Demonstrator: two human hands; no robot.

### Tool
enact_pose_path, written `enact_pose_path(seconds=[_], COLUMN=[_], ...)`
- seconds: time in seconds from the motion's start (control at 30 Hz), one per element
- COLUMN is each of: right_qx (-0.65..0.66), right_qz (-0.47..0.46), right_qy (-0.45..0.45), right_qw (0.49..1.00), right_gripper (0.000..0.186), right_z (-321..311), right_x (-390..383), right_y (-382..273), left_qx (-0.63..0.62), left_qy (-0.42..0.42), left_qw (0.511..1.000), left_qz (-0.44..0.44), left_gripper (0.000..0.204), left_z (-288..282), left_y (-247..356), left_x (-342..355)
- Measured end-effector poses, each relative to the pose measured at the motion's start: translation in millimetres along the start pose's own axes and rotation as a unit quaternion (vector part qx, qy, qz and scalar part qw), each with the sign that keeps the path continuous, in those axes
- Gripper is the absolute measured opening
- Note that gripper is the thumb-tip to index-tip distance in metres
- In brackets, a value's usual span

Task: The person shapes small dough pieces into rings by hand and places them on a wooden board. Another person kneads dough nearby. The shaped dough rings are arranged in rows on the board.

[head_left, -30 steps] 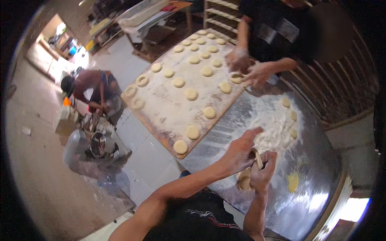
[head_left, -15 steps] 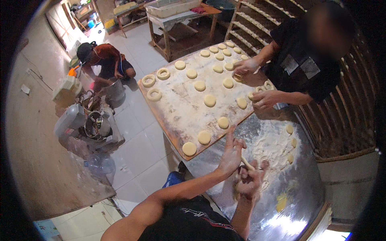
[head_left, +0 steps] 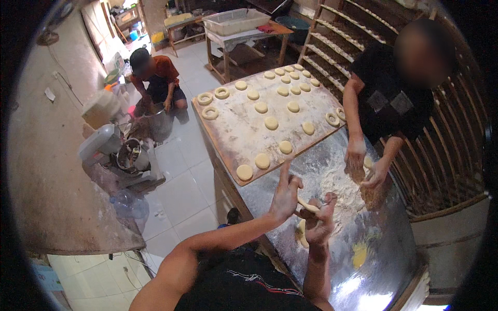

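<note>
Over the metal table, a pale, slim piece of dough [head_left: 308, 206] is stretched between my hands. Fingers hide its ends, so I cannot tell whether it is a strip or a ring. My left hand [head_left: 284, 199] grips one end, a finger pointing up and away. At the other end, my right hand [head_left: 320, 222] has its palm turned up and fingers curled about the dough. Below them a flat dough piece [head_left: 302, 233] lies on the metal, partly hidden by my right hand. Several dough discs [head_left: 262, 161] and dough rings [head_left: 209, 113] rest on the floured wooden board [head_left: 233, 140] beyond.
Across the table, a co-worker's hands [head_left: 356, 155] reach down to the flour [head_left: 337, 192] beside a dough disc [head_left: 368, 161]. A yellow smear [head_left: 359, 255] marks the metal table [head_left: 384, 238]. Another person crouches at a metal pot [head_left: 158, 124] on the left. Racks [head_left: 436, 171] stand at right.
The co-worker's hands have moved from the board down to the flour on the metal table. My hands still hold the dough, and more of it shows between them. The crouching person's head has lifted.
</note>
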State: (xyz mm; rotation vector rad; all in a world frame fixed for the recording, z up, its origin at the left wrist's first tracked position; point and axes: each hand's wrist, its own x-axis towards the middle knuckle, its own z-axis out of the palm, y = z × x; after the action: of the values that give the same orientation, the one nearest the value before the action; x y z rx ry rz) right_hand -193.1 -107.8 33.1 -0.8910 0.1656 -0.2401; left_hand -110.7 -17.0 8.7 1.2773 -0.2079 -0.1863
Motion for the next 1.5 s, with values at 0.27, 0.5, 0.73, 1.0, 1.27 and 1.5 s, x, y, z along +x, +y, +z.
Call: enact_pose_path(seconds=[0.27,0.5,0.73,1.0,1.27,1.5], right_qx=[-0.071,-0.084,-0.134,-0.17,-0.372,-0.494], right_qz=[0.027,0.0,0.096,0.117,0.066,-0.277], right_qy=[-0.036,-0.086,-0.043,0.01,-0.098,-0.008], right_qw=[0.996,0.993,0.985,0.979,0.921,0.824], right_gripper=[0.044,0.044,0.031,0.022,0.021,0.043], right_z=[11,44,84,141,162,122], right_x=[24,81,156,244,359,393], right_y=[23,57,101,140,174,160], left_qx=[0.207,0.355,0.282,0.262,0.254,0.492], left_qy=[-0.002,0.019,0.005,0.11,0.204,0.121], left_qw=[0.967,0.796,0.91,0.939,0.942,0.857], left_qz=[0.146,0.489,0.305,0.195,0.079,0.091], left_gripper=[0.057,0.058,0.056,0.036,0.039,0.04], left_z=[-26,-76,-124,-170,-229,-274], left_y=[6,13,26,15,-7,1], left_x=[19,63,125,193,292,328])
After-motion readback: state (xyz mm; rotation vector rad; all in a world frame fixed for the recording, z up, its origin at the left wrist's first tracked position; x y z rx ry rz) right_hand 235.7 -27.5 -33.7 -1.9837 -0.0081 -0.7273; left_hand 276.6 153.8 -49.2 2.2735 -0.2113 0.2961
